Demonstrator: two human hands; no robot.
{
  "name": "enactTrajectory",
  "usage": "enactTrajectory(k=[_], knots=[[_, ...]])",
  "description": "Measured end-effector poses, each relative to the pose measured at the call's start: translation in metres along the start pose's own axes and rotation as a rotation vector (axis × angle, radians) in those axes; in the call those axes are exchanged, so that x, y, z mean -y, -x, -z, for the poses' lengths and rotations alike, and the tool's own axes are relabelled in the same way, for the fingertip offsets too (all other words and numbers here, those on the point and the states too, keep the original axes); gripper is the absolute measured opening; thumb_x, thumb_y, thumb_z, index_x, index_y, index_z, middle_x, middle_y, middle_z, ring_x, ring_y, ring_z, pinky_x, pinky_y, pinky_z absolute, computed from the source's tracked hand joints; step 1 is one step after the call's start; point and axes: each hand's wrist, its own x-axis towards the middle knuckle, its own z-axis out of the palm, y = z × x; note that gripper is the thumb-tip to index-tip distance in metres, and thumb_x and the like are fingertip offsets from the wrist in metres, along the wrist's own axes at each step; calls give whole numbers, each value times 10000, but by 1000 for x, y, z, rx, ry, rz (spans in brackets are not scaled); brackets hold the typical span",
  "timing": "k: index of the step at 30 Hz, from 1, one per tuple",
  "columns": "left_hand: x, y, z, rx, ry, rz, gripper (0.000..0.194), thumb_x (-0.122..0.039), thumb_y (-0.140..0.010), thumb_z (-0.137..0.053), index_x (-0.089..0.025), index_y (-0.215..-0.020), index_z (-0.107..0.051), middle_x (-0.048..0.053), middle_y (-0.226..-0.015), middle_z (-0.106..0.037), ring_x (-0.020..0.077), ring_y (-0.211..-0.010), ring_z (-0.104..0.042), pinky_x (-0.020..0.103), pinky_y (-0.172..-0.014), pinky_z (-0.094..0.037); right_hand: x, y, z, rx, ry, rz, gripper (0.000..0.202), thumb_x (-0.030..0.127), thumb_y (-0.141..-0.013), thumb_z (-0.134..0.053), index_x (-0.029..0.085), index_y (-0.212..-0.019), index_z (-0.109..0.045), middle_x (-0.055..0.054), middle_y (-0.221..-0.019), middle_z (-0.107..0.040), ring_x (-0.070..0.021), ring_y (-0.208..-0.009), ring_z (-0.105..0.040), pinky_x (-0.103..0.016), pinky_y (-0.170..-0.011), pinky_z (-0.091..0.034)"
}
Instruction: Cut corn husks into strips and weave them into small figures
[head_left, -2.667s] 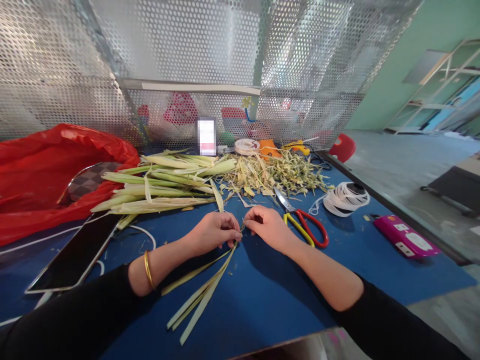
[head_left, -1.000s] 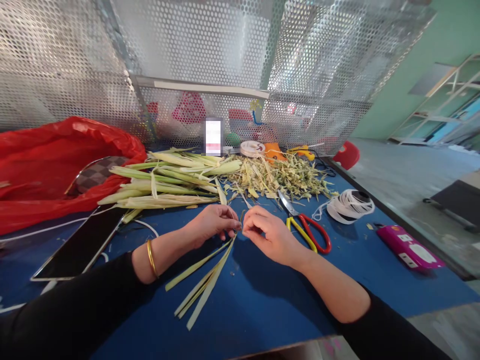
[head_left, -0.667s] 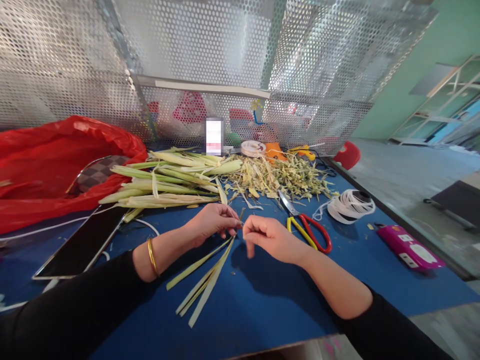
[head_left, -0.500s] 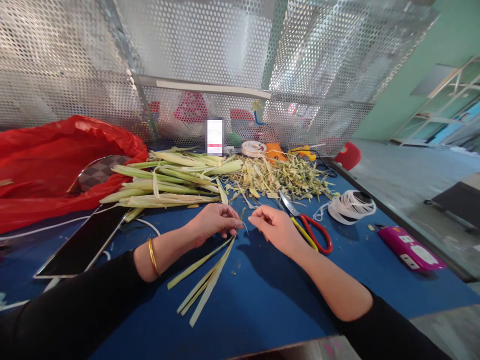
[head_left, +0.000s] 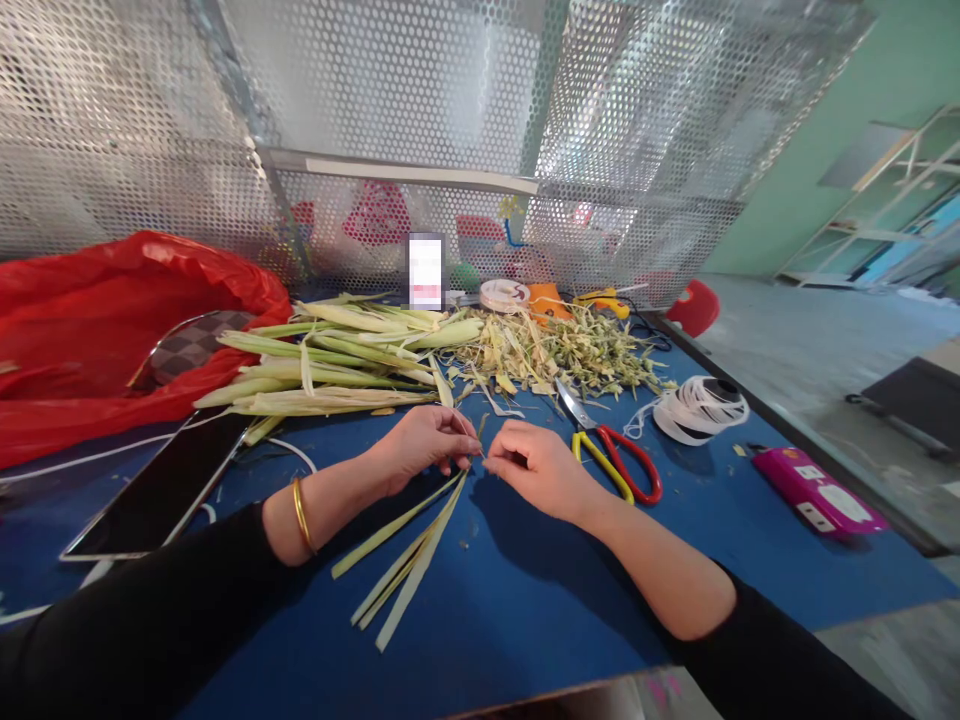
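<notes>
My left hand [head_left: 435, 440] pinches the gathered upper ends of a few pale green corn husk strips [head_left: 420, 560]; their loose ends fan out over the blue table toward me. Close beside it, my right hand [head_left: 536, 462] is closed, thumb and forefinger pinched on what looks like a thin white thread [head_left: 482, 453] at the top of the strips. Little of the thread shows between the fingertips. Scissors [head_left: 600, 440] with one red and one yellow handle lie spread just beyond my right wrist.
Behind my hands lie a pile of corn husks [head_left: 352, 350] and a heap of dried scraps [head_left: 555, 345]. A white string spool [head_left: 697, 408] and a magenta box [head_left: 817, 492] are at right. A red plastic bag [head_left: 90, 370] and a tablet [head_left: 157, 490] with white cables are at left.
My right hand has moved slightly left, and its fingertips have come up to the thread beside my left fingers. My left hand keeps its hold on the husk strips.
</notes>
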Motion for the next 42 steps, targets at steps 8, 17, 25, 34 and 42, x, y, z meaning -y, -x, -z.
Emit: enactTrajectory(k=[8,17,25,34,42], knots=[[7,-2,-1,25,-149,-110,167,-258,-630,-707,-163,-708,-594,-21,-590,-616,111,-558,-564,198,-470,-388,-5,-3,-13,-124,-232,-61,367,78,-832,-449,232,-1165,-445,-44,-1102,-619,-92,-626,-606,-277,-695,-484],[11,-3,1,-7,-397,-279,62,-215,-695,-638,-171,-736,-625,-10,-655,-661,138,-645,-614,224,-623,-443,-15,-4,-17,-63,-111,-73,300,72,-836,-462,206,-1105,-470,-19,-874,-683,-135,-658,-631,-296,-731,-481],[22,4,-8,-288,-1129,-737,173,-209,-872,-473,-183,-806,-631,-1,-654,-643,132,-587,-568,242,-551,-340,-10,-3,-14,-67,23,-103,216,85,-828,-530,199,-1012,-532,-21,-837,-693,-170,-771,-639,-285,-726,-446],[23,3,-7,-412,-1303,-1008,236,-227,-894,-491,-180,-703,-622,12,-671,-661,135,-619,-578,259,-555,-357,-16,-6,-16,-85,2,-69,183,99,-827,-554,208,-944,-643,-17,-853,-697,-166,-803,-636,-274,-739,-441],[21,6,-6,-364,-1160,-1020,162,-214,-876,-533,-180,-763,-644,15,-726,-685,132,-665,-603,238,-604,-398,-20,-8,-15,-133,-20,-110,67,138,-786,-636,192,-758,-664,-2,-760,-593,-138,-718,-566,-258,-672,-413]])
